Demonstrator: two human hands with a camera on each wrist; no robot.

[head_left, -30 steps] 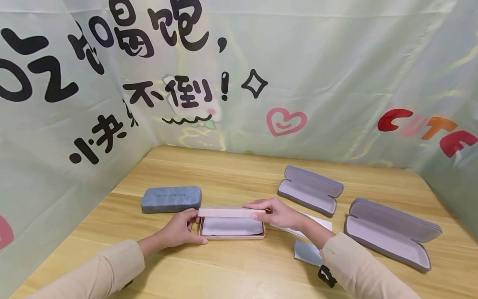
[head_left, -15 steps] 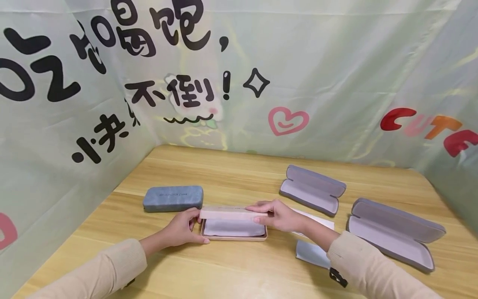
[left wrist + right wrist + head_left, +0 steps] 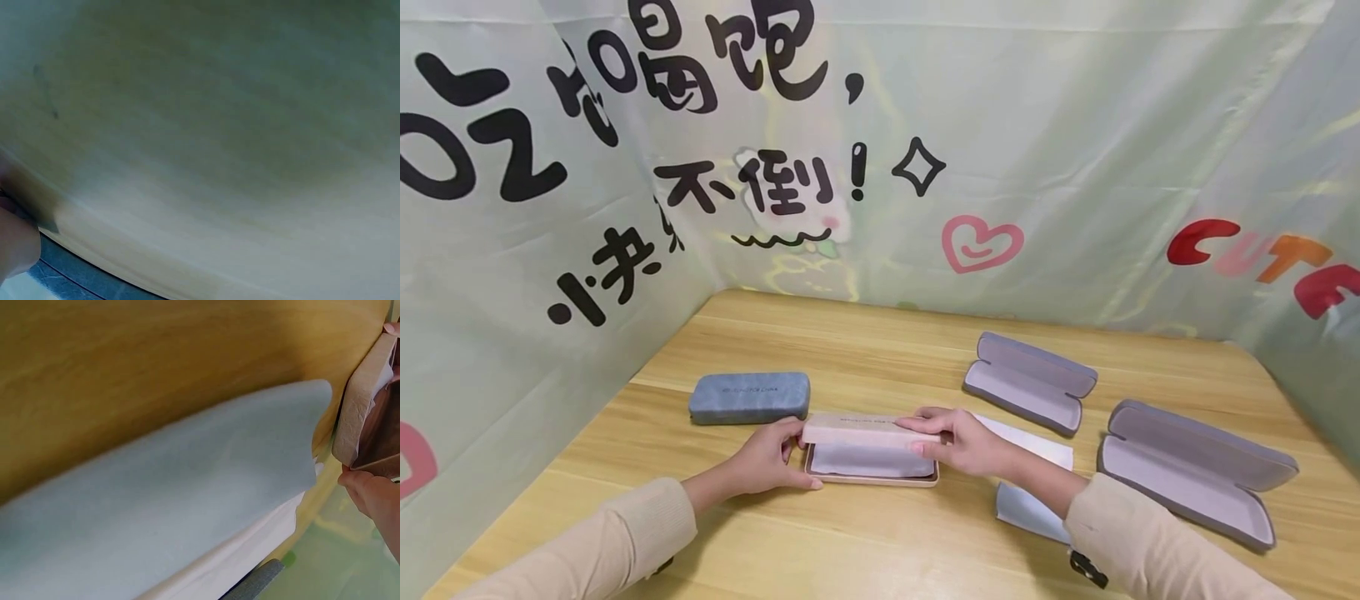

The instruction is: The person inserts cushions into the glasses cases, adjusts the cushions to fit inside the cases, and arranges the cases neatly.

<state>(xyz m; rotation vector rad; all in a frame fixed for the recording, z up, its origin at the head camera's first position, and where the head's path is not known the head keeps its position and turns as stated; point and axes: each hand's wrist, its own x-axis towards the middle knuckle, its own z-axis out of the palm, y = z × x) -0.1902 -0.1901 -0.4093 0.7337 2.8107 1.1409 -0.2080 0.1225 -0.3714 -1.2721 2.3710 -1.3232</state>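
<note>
A pale pink glasses case (image 3: 872, 481) lies on the table in the head view, its lid (image 3: 850, 428) tilted partway down. Inside, a pale folded cloth (image 3: 871, 461) shows through the gap. My left hand (image 3: 766, 458) grips the case's left end, thumb at the front corner. With thumb and fingers, my right hand (image 3: 972, 443) pinches the lid near its right end. The right wrist view shows the right hand (image 3: 378, 497) at the case's corner and its brown inside. Only a fingertip (image 3: 19, 240) appears in the left wrist view.
A blue glasses case (image 3: 749, 397) stands closed behind the left hand. Two grey-purple cases, a smaller one (image 3: 1026, 392) and a larger one (image 3: 1187, 483), lie opened at the right. A white cloth (image 3: 1037, 446) and a light blue cloth (image 3: 1030, 510) lie near the right forearm.
The pink case's lid has come down a little under my right hand, narrowing the gap. My left hand keeps its hold on the case. The head view has shifted slightly.
</note>
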